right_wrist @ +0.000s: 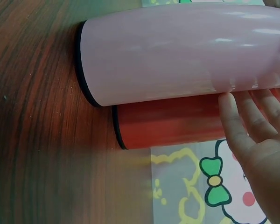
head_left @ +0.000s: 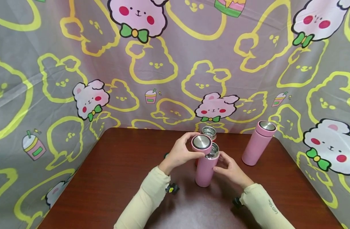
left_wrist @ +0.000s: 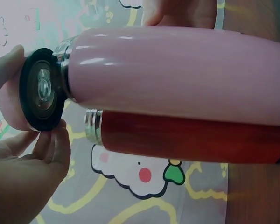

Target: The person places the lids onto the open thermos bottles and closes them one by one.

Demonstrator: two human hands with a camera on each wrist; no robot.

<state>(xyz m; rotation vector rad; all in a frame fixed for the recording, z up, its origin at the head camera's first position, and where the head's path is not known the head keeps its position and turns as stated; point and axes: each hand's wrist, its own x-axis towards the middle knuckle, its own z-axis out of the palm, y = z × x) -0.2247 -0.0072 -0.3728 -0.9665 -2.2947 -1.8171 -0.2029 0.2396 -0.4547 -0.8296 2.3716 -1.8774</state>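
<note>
An open pink thermos bottle (head_left: 204, 171) stands upright on the table, its steel neck (head_left: 213, 150) uncovered. My left hand (head_left: 179, 154) pinches the pink lid (head_left: 202, 143) with a brushed-steel top between thumb and fingers. In the left wrist view the lid (left_wrist: 42, 91) shows its black seal ring and is tilted, right at the mouth of the bottle (left_wrist: 177, 74). My right hand (head_left: 230, 168) holds the bottle's right side, thumb in front; in the right wrist view its fingers (right_wrist: 231, 114) reach behind the pink body. Close behind stands a red thermos bottle (left_wrist: 191, 137), mouth uncovered, mostly hidden in the head view.
A second pink thermos bottle (head_left: 256, 146), lid on, stands at the back right of the brown table (head_left: 112, 181). A small dark thing with a green edge (head_left: 166, 155) shows partly behind my left hand. Patterned cloth (head_left: 154, 73) hangs round the table's back and sides.
</note>
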